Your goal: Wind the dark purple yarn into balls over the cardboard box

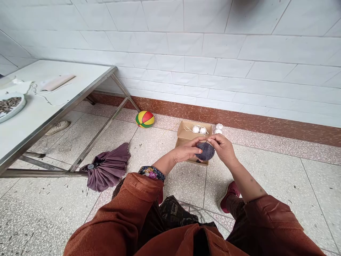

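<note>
A dark grey-purple ball of yarn [206, 152] is held in front of me above the floor. My left hand [186, 150] is closed around its left side, with the thumb lying across the yarn. At the ball's upper right, my right hand [221, 147] pinches with thumb and forefinger, seemingly on a strand of the yarn; the strand itself is too fine to make out clearly. Below and behind the ball sits an open cardboard box [183, 132] on the floor. White yarn balls [196, 129] lie in its far part, and more white balls [218, 127] rest just right of it.
A metal-framed table [93, 76] stands at left, bearing a plate [20, 106] of dark bits and a pale roll [59, 82]. A folded purple umbrella [106, 167] lies by its leg. A colourful ball [145, 119] rests near the tiled wall [173, 49].
</note>
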`<state>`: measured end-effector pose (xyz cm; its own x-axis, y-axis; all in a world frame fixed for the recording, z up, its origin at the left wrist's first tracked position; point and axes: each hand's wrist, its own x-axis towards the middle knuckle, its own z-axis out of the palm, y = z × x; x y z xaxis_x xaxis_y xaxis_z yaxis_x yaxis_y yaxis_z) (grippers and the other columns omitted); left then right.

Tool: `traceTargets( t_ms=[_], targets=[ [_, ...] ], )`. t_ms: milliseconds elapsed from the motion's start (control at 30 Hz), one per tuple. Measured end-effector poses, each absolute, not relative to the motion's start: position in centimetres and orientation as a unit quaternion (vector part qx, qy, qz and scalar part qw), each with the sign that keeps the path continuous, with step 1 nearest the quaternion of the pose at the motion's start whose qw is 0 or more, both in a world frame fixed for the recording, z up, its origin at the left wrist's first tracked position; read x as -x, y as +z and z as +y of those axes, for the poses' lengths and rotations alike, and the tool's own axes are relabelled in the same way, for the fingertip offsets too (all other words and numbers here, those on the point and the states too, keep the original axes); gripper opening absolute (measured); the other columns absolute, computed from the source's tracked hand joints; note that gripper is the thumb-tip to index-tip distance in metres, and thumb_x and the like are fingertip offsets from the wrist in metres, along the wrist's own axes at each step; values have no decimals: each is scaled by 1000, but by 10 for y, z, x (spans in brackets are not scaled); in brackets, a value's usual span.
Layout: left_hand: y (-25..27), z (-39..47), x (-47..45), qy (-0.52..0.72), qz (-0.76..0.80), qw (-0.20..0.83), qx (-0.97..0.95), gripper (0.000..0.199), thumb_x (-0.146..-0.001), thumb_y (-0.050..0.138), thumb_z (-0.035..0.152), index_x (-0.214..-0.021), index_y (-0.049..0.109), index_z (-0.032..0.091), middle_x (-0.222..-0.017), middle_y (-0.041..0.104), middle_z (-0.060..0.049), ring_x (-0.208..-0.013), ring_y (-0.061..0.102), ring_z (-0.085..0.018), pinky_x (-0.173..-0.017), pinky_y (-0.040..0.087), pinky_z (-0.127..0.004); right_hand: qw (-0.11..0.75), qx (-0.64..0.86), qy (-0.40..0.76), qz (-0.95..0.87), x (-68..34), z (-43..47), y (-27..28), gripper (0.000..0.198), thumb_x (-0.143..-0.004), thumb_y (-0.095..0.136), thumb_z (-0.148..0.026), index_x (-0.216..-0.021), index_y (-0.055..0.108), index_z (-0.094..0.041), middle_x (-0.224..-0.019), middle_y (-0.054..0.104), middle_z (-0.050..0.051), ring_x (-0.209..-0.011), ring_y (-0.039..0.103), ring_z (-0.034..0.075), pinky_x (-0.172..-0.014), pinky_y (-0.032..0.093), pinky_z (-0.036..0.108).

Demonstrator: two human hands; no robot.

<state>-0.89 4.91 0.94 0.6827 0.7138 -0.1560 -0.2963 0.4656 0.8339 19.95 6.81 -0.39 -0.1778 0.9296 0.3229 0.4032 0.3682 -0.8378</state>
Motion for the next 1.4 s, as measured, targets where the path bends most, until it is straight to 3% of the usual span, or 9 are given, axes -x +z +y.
traceTargets(
  t_ms=[133, 267, 433, 667, 767, 1000, 1167, 1267, 1400],
  targets=[
    [14, 50, 11, 360, 233, 819, -382, 63, -76, 76, 29, -137, 58, 28, -133, 58, -11, -101, 64, -22, -81, 54, -34, 400, 497, 324, -699, -199, 70, -13, 26, -94, 54, -40, -79, 65, -22, -78, 66, 3, -75, 61, 20, -71, 48, 32],
    [9, 58, 12, 449, 285, 781, -328, 54, -72, 81, 29, -122, 63, 18, -124, 64, -13, -99, 65, -21, -81, 54, -33, 362, 466, 322, -740, -191, 63, -17, 25, -95, 54, -37, -78, 63, -22, -75, 65, 3, -73, 61, 20, -68, 49, 31],
    [1, 65, 12, 481, 376, 726, -315, 52, -64, 83, 21, -112, 63, 16, -111, 66, -9, -95, 64, -18, -82, 53, -31, 331, 376, 328, -801, -183, 49, -3, 19, -98, 54, -31, -86, 67, -22, -84, 69, 3, -76, 64, 18, -72, 51, 31],
    [-4, 60, 9, 385, 426, 670, -471, 74, -71, 80, 25, -140, 53, 23, -121, 63, -9, -106, 60, -22, -88, 51, -35, 389, 372, 297, -789, -193, 55, 8, 14, -96, 61, -31, -88, 70, -23, -83, 69, 4, -78, 64, 19, -72, 51, 32],
    [-5, 57, 10, 320, 401, 685, -517, 82, -75, 79, 29, -149, 45, 28, -121, 62, -10, -107, 59, -23, -90, 50, -38, 416, 395, 273, -772, -198, 60, 6, 16, -96, 62, -33, -85, 70, -24, -83, 69, 4, -80, 64, 20, -74, 52, 34],
    [9, 48, 8, 304, 257, 802, -445, 69, -81, 74, 40, -145, 51, 34, -143, 53, -11, -106, 63, -24, -84, 53, -36, 443, 453, 297, -715, -202, 66, -3, 21, -94, 62, -38, -80, 67, -23, -75, 62, 2, -68, 57, 17, -67, 48, 31],
    [14, 47, 7, 349, 224, 838, -354, 69, -81, 71, 48, -143, 49, 27, -121, 66, -13, -84, 68, -21, -76, 53, -37, 421, 447, 328, -718, -199, 65, -14, 20, -94, 55, -35, -83, 65, -22, -77, 63, 3, -70, 58, 18, -66, 48, 30],
    [13, 50, 9, 370, 232, 836, -334, 66, -78, 75, 42, -137, 52, 25, -113, 69, -12, -84, 70, -22, -73, 51, -33, 414, 452, 304, -729, -197, 64, -17, 18, -95, 51, -31, -87, 65, -23, -80, 66, 4, -75, 61, 20, -70, 50, 31],
    [12, 53, 11, 381, 234, 828, -338, 65, -72, 78, 27, -131, 53, 25, -120, 68, -11, -92, 73, -25, -77, 51, -33, 404, 471, 263, -738, -197, 64, -19, 19, -97, 49, -30, -89, 65, -23, -83, 67, 5, -79, 63, 21, -72, 50, 32]
  ],
)
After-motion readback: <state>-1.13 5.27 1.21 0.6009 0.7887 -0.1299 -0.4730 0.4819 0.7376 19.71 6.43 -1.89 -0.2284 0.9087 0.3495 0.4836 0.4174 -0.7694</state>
